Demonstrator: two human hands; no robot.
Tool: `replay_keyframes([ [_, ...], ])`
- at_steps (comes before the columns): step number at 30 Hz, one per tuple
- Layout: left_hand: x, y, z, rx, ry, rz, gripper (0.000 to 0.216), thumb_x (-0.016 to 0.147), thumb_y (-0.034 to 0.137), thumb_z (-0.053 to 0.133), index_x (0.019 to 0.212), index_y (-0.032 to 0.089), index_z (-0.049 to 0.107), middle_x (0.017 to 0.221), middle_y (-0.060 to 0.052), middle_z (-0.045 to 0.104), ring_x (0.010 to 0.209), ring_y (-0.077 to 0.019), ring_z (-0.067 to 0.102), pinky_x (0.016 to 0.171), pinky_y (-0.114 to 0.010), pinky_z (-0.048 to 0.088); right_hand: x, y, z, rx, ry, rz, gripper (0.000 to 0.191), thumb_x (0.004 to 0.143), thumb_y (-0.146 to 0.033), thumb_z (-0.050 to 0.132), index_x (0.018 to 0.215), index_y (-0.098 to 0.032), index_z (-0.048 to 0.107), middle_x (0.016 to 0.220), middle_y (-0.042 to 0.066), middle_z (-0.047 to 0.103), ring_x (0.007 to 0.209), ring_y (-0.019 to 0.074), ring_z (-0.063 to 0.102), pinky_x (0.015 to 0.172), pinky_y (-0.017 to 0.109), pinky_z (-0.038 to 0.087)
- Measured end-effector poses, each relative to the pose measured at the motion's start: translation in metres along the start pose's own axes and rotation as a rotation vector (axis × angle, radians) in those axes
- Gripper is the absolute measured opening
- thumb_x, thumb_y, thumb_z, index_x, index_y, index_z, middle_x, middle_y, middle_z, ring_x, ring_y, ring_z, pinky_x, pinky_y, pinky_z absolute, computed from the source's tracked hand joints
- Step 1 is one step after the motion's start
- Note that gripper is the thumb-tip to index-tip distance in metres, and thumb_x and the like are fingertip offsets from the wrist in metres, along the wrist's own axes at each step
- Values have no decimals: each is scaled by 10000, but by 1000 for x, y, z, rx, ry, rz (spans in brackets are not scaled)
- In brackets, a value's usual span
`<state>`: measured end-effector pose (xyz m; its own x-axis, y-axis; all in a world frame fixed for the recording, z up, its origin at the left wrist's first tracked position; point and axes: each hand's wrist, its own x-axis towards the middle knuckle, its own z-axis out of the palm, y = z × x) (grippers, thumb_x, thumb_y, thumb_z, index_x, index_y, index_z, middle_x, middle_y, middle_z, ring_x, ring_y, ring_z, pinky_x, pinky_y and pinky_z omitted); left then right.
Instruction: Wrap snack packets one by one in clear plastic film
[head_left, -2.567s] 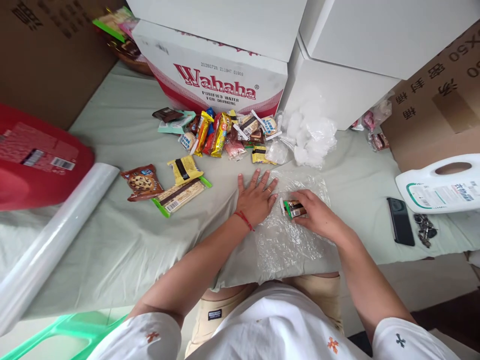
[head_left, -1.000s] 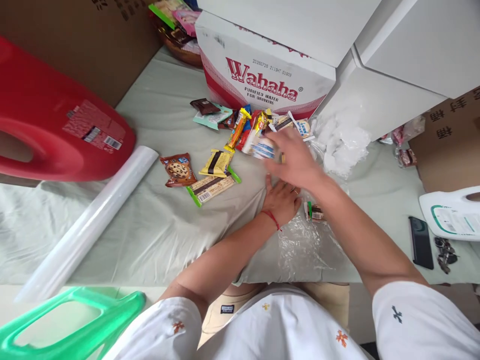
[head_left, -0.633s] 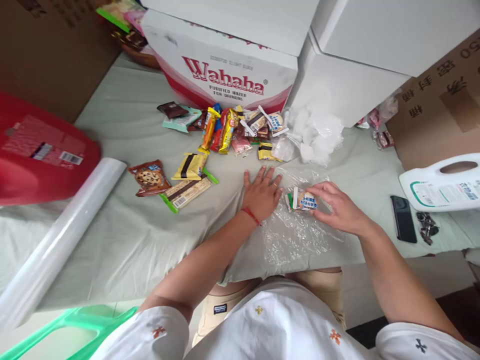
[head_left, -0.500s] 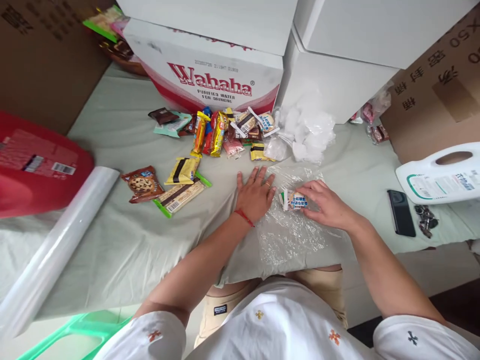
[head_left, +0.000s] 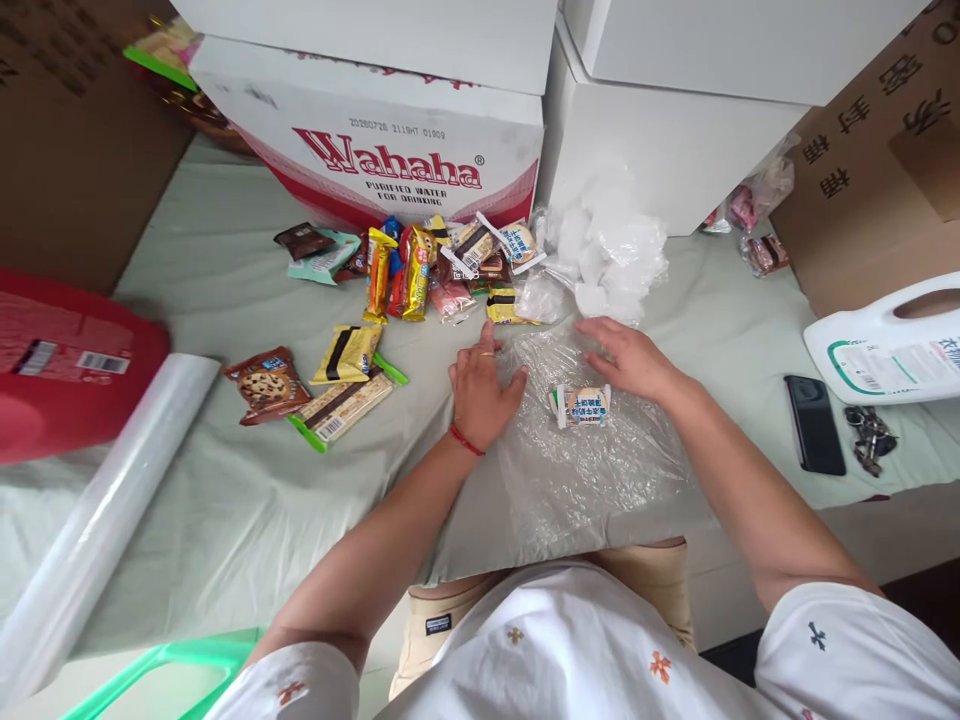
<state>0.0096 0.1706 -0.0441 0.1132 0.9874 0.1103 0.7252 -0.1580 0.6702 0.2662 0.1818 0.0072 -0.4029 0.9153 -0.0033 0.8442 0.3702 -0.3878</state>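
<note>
A small wrapped biscuit packet (head_left: pixel 585 406) with blue lettering lies on a crinkled sheet of clear plastic film (head_left: pixel 577 490); a green-edged piece shows under its left side. My left hand (head_left: pixel 482 392) rests at the film's left edge, thumb apart from the fingers, holding nothing I can see. Over the film's upper right part is my right hand (head_left: pixel 634 358), its fingers apart, just above and right of the packet and not touching it. Left of my left hand lie a cookie packet (head_left: pixel 268 385), a yellow packet (head_left: pixel 347 355) and a green-ended wafer bar (head_left: pixel 349 405).
Several wrapped snacks (head_left: pixel 412 270) are heaped before a Wahaha water carton (head_left: pixel 390 140). Crumpled clear plastic (head_left: pixel 611 250) sits beside them. A film roll (head_left: pixel 120 500) and red container (head_left: pixel 75 365) stand left; a white jug (head_left: pixel 889 345), phone (head_left: pixel 815 425) and keys (head_left: pixel 870 440) lie right.
My right hand has let go of the biscuit packet and moved up to the film's upper part. My left hand's fingers have drawn closer together. The film looks more spread out.
</note>
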Motion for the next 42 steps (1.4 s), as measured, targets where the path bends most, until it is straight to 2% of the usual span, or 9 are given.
replay_keyframes([
  [3, 4, -6, -1, -105, 5, 40, 891, 840, 305, 678, 1626, 249, 261, 1228, -66, 716, 1214, -312, 562, 1096, -518, 382, 15, -4, 5, -91, -128, 72, 640, 927, -255, 612, 1547, -222, 451, 1457, 125, 587, 1200, 310, 635, 905, 400, 534],
  [6, 8, -10, -2, -150, -38, 58, 878, 801, 268, 708, 1596, 227, 336, 1063, -35, 731, 1116, -271, 600, 1122, -496, 369, 24, -3, 3, -134, -206, 134, 714, 880, -274, 695, 1550, -221, 452, 1268, 118, 673, 1039, 296, 669, 797, 362, 509],
  [10, 12, -9, -5, -96, -163, 46, 501, 786, 305, 737, 1279, 227, 691, 858, -14, 696, 1019, -265, 610, 1074, -497, 400, 26, 3, -1, -131, -226, 137, 302, 866, -277, 705, 1163, -240, 742, 1016, 73, 681, 902, 249, 628, 723, 328, 455],
  [14, 9, -2, -11, -104, -120, 95, 182, 824, 286, 708, 979, 214, 772, 796, -21, 667, 982, -247, 615, 1012, -466, 441, 13, 3, -11, -85, -58, 8, 76, 851, -244, 720, 909, -215, 758, 1044, 80, 650, 1012, 267, 535, 823, 356, 447],
  [18, -1, 11, -24, -82, -9, 288, 100, 885, 235, 641, 914, 214, 734, 840, -35, 669, 1019, -244, 610, 975, -435, 447, -16, -6, -29, -132, 67, -62, 25, 881, -238, 713, 869, -222, 697, 1115, 80, 664, 1098, 304, 487, 891, 425, 384],
  [23, -18, 26, -42, 113, -187, 592, 217, 959, 137, 481, 883, 206, 672, 829, -34, 612, 775, -181, 574, 708, -323, 413, -57, -15, -37, -212, -8, -110, 141, 969, -218, 602, 829, -215, 604, 814, 50, 634, 855, 239, 502, 771, 374, 316],
  [30, -33, 18, -44, 367, -321, 866, 251, 953, 38, 479, 895, 210, 652, 779, -28, 585, 762, -197, 541, 692, -355, 325, -92, -17, -10, -323, -15, -184, 216, 959, -79, 504, 851, -217, 629, 799, 60, 606, 821, 233, 457, 740, 364, 280],
  [38, -52, 6, -47, 296, -437, 830, 155, 938, 184, 567, 825, 200, 673, 775, -46, 603, 762, -210, 549, 684, -367, 375, -112, -3, 2, -277, -8, -157, 221, 949, -64, 529, 968, -211, 693, 979, 81, 686, 900, 236, 519, 768, 371, 318],
  [42, -51, 20, -66, 198, -226, 664, 213, 965, 249, 529, 972, 215, 740, 835, -71, 661, 773, -211, 565, 710, -375, 462, -116, 1, 5, -195, 35, -132, 250, 939, -56, 537, 961, -226, 720, 1000, 76, 705, 891, 230, 547, 762, 369, 330],
])
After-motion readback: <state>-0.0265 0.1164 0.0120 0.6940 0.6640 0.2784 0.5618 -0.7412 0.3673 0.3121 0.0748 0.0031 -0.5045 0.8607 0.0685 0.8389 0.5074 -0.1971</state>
